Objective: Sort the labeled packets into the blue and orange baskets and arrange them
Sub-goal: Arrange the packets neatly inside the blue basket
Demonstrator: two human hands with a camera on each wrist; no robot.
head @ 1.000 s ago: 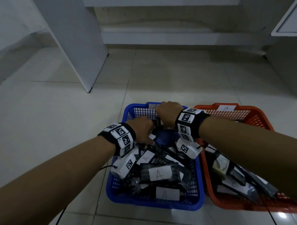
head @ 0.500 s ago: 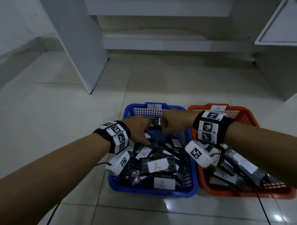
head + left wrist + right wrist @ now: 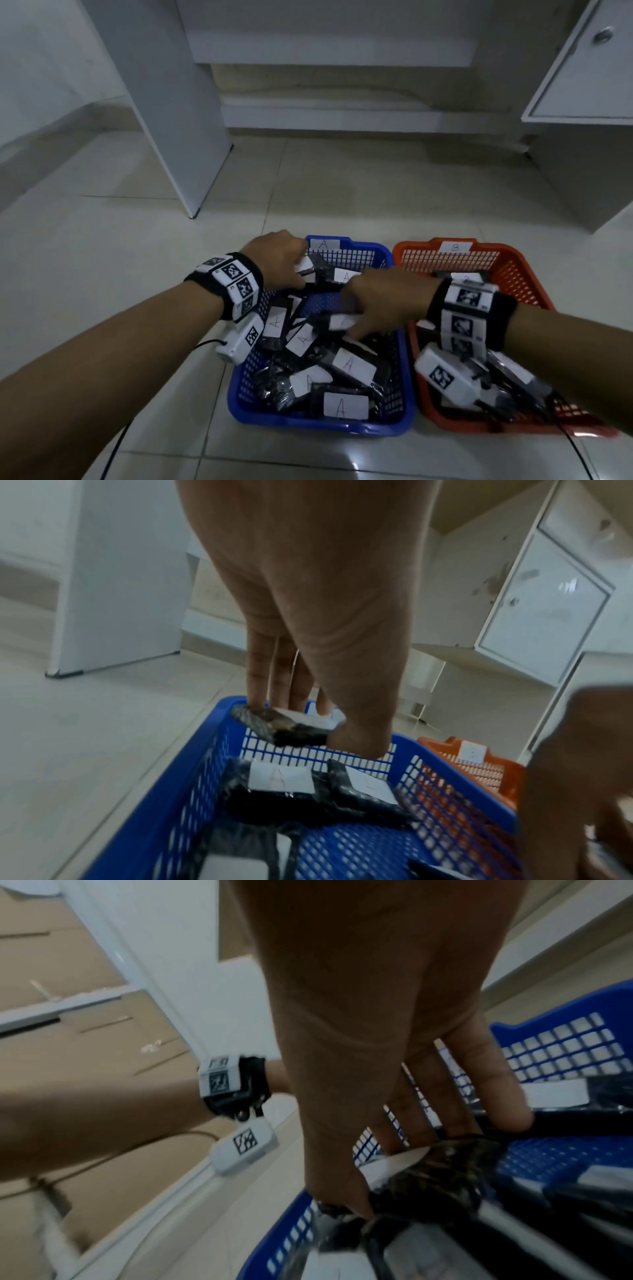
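Presently, entries for this moment:

Packet in left hand: a black packet with a white label was pinched between the thumb and fingers of the left hand, held at the far-left corner of the blue basket, level with its rim.

Left grip: fingers nearly straight and pointing down, thumb closed against the packet's near edge; firm pinch.

Packet under right hand: a second black packet with a white label lay in the middle of the blue basket, taken between the thumb and fingers of the right hand.

Right grip: thumb and fingertips closed on the packet's edge, the little finger extended; head view blurred here.

Blue basket contents: many black packets with white "A" labels, piled loosely and overlapping toward the near side; two lay flat by the far wall.

Blue basket tag: white tag marked "A" on the far rim.

Orange basket: the orange basket stood just beside the blue one, on its right, tagged "B", holding black packets partly hidden by the right forearm.

Wrists: both carried black bands with square-patterned markers and a white camera unit.

Surroundings: baskets rested on a pale tiled floor; white cabinet at the far right.
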